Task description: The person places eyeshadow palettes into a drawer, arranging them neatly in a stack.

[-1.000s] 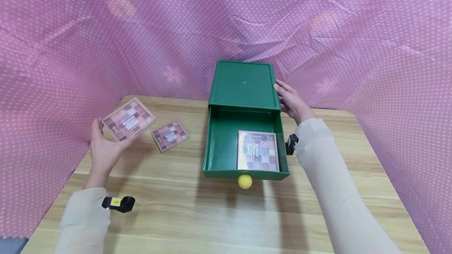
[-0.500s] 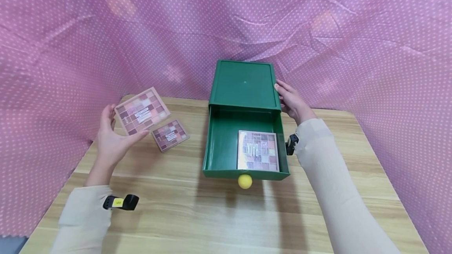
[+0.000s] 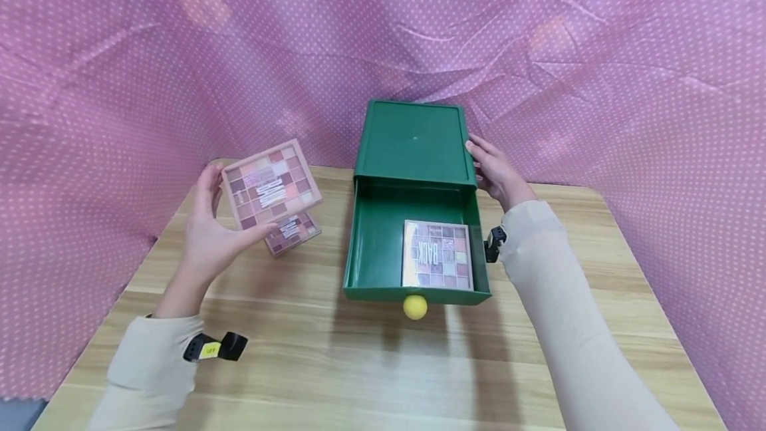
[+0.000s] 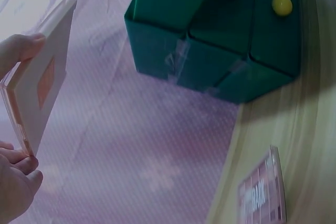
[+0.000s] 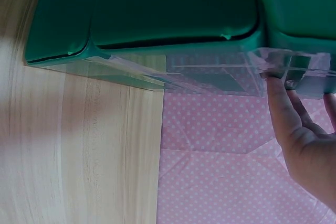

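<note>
My left hand (image 3: 208, 241) grips an eyeshadow palette (image 3: 269, 181) by its edges, thumb on one side and fingers on the other. Raised above the table, that palette partly covers a second eyeshadow palette (image 3: 296, 231) lying below it. The left wrist view shows the held palette's pale back (image 4: 50, 85). My right hand (image 3: 497, 175) rests its fingertips on the side of a green drawer cabinet (image 3: 415, 142). The cabinet's top drawer (image 3: 377, 251) is pulled out, and a third palette (image 3: 438, 256) lies at its front right. In the right wrist view, straight fingers (image 5: 282, 103) touch the cabinet's side.
A yellow ball knob (image 3: 415, 307) sticks out from the drawer front. Lower drawers (image 4: 273, 35) with yellow knobs appear closed in the left wrist view. Pink dotted cloth (image 3: 287, 32) surrounds the wooden table (image 3: 287, 364) at the back and sides.
My left hand has carried its palette to the right, towards the cabinet, so it now overlaps the palette on the table. The right hand has stayed at the cabinet's side.
</note>
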Motion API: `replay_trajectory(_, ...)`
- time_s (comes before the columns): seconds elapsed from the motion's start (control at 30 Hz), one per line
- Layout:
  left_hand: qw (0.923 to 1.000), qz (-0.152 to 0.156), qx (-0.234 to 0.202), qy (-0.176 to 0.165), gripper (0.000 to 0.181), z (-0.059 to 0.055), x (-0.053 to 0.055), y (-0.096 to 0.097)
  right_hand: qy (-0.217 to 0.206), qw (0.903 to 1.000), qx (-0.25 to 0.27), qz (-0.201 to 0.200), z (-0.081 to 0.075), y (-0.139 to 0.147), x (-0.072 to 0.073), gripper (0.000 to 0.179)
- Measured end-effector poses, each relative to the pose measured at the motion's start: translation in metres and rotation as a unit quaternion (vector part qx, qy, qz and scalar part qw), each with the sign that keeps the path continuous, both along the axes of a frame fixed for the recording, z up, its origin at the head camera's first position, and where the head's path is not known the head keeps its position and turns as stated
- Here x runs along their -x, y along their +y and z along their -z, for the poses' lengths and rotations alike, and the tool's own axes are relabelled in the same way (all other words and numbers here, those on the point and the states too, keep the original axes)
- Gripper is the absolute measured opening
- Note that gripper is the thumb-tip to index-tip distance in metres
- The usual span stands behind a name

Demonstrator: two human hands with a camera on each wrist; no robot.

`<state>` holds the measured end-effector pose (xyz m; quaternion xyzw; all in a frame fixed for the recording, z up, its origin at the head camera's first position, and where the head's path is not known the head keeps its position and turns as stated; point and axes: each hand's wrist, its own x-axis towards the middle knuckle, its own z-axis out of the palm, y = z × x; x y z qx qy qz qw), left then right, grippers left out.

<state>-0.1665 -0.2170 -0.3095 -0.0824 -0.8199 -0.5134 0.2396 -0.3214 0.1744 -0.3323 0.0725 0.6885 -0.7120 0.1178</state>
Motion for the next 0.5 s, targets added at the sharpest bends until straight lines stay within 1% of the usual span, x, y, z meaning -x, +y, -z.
replay_trajectory(0.1, 0.9999, 0.013, 0.005, 0.005, 0.099, 0.002, 0.001, 0.003, 0.000, 1.0000, 0.007, 0.001, 0.000, 0.000, 0.000, 0.053)
replay_trajectory(0.23, 0.9993, 0.031, 0.012, 0.015, 0.104, 0.011, 0.007, 0.008, 0.002, 0.9999, 0.011, 0.003, 0.001, 0.000, 0.000, 0.053)
replay_trajectory(0.33, 0.9985, 0.044, 0.023, 0.024, 0.105, 0.016, 0.010, 0.016, 0.003, 0.9999, 0.014, 0.002, 0.001, 0.001, 0.000, 0.053)
replay_trajectory(0.43, 0.9975, 0.061, 0.030, 0.022, 0.105, 0.018, 0.011, 0.026, 0.002, 0.9999, 0.015, 0.001, 0.001, 0.000, 0.000, 0.053)
replay_trajectory(0.5, 0.9968, 0.073, 0.028, 0.014, 0.104, 0.019, 0.012, 0.033, 0.001, 0.9999, 0.012, 0.001, 0.001, 0.000, 0.000, 0.052)
